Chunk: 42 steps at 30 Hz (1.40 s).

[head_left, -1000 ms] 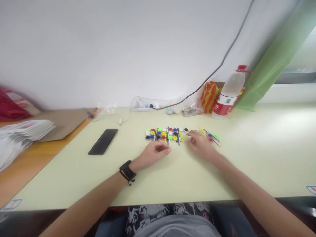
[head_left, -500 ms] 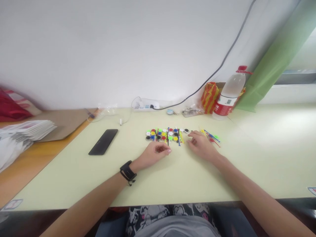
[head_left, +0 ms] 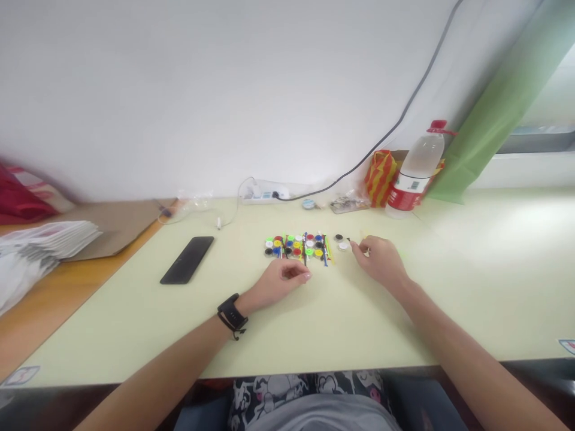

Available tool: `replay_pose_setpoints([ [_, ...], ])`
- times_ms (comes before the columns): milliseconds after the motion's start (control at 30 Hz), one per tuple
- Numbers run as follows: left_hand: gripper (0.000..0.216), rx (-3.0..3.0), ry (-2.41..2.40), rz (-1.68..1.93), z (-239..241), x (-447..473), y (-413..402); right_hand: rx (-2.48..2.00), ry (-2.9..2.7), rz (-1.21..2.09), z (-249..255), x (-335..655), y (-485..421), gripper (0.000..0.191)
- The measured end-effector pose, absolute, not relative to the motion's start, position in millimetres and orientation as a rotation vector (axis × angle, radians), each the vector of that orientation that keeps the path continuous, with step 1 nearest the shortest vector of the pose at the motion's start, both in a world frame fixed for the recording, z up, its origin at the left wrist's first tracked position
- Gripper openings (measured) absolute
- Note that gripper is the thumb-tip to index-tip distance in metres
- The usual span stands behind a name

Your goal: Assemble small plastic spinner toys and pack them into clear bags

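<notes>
Counter [head_left: 287, 335]: smooth top, low sheen, brighter gloss toward the right end. Discs [head_left: 310, 237] and sticks [head_left: 326, 257], mid-counter toward the rear edge: smooth coloured plastic. Smartphone [head_left: 187, 260], toward the left edge: smooth, dark face. Bottle [head_left: 422, 155], right portion of the rear edge: clear, glossy plastic; cap [head_left: 438, 124], red plastic. Beyond the left edge: matt brown cardboard [head_left: 112, 230]; orange wood-look surface [head_left: 27, 311]. Wall [head_left: 179, 90]: smooth, matt.
</notes>
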<state>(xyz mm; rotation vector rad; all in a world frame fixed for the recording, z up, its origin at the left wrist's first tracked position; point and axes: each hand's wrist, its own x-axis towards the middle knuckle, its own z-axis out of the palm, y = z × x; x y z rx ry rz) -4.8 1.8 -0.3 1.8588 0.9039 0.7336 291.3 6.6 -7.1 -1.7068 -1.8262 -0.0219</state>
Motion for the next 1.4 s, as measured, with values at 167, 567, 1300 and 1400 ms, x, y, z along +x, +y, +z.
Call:
replay_pose_setpoints([
  [167,0.025,1.875,0.903,0.731,0,-5,1,-1.721,-1.786,-0.013,-5,297,6,0.058],
  [567,0.033,2.201,0.842,0.719,9,-4,-12,-1.137,-2.123,0.934,8,262,-17,0.052],
  [1300,0.027,1.939,0.802,0.716,5,2,-12,-0.843,-1.836,1.473,16,233,-36,0.012],
  [1400,0.03,1.881,0.78,0.707,7,2,-13,-0.855,-1.812,1.418,13,233,-35,0.011],
])
